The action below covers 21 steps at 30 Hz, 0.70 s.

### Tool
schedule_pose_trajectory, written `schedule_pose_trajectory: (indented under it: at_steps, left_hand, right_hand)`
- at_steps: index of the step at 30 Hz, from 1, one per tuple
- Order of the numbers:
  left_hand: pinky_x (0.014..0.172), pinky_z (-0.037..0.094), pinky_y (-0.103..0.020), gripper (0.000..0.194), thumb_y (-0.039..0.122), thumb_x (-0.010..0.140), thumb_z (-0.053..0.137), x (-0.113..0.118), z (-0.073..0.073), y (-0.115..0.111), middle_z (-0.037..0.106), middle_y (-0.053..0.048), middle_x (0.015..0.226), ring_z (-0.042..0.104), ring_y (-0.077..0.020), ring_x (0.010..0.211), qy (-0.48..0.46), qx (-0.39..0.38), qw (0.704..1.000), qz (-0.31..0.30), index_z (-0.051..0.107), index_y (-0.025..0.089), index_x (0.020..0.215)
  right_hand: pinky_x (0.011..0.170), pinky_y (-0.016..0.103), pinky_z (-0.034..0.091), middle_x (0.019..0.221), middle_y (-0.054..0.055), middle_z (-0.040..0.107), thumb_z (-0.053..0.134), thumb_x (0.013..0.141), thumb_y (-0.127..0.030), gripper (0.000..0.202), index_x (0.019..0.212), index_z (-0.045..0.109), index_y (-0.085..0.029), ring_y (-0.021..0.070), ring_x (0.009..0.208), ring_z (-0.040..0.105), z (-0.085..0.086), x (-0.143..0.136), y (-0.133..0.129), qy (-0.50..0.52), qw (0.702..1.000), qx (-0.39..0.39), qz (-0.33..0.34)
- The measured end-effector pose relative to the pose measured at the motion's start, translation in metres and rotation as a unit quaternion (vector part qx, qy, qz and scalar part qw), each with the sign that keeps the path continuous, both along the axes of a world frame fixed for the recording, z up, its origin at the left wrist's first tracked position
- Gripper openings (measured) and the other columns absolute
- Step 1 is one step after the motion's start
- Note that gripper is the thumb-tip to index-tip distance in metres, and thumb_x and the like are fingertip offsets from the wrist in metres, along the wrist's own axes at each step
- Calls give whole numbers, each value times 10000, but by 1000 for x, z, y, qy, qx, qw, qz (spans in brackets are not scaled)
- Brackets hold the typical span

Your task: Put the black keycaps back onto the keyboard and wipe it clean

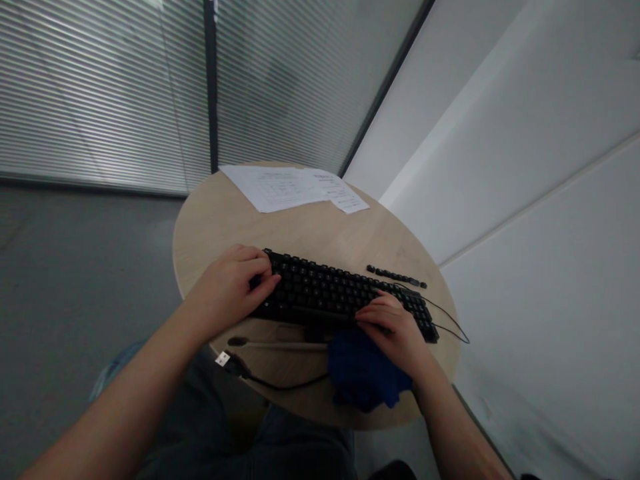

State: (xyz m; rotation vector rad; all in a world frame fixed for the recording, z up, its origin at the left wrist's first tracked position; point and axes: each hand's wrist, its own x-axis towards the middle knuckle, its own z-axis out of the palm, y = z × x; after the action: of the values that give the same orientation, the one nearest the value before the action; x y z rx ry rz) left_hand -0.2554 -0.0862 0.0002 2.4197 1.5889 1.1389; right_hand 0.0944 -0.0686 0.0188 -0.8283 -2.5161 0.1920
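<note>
A black computer keyboard (315,287) lies at a slant across the round wooden table. My left hand (233,287) is closed around its left end, the thumb over the keys and the other fingers partly hidden. Toward the right end, my right hand (393,327) grips the keyboard, with its thumb at the near edge and its fingers bent over the keys. Below the right hand sits a crumpled blue cloth (365,370). A row of loose black keycaps (397,275) lies behind the keyboard's right part.
Printed paper sheets (290,187) lie at the far side of the round table (210,220). Near the front edge are a thin brush-like stick (285,345) and a cable with a USB plug (223,359). A thin black cable (453,317) loops at the right. A white wall (540,267) stands close by.
</note>
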Motion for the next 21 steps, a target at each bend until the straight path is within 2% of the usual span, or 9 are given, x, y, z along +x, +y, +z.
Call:
schedule_pose_trajectory:
  at_steps: [7,11,16,21]
  left_hand:
    - [792,478,-361,351,443,980,470,0,2,-4,629,-51,821,600,-223,845,-30,0,1000,-9,602,211,752]
    - [686,418,-318,358,429,978,481,0,4,-5,583,-27,734,573,-194,744,-39,-16,999,2,568,209,710]
    - [635,365,-304,352,433,970,492,-1,3,-5,576,-8,689,546,-170,665,-50,-51,997,-2,577,211,710]
    - [640,354,-307,349,445,948,507,-1,2,-3,588,-12,688,550,-176,673,-52,-56,997,6,576,215,695]
  right_hand:
    - [1137,564,386,993,28,762,658,961,-206,122,994,754,-274,226,985,672,-2,-1,-4,-10,1000,16,-4]
    - [1037,513,455,870,30,685,657,967,-223,114,952,766,-253,202,864,644,-3,-1,-1,-2,1000,-3,-1]
    - [804,409,485,862,44,671,665,970,-245,106,960,771,-242,207,864,611,-2,-2,3,1,999,-34,4]
    - [781,396,467,823,39,653,679,965,-270,106,947,780,-243,205,848,595,-6,1,6,4,999,-32,2]
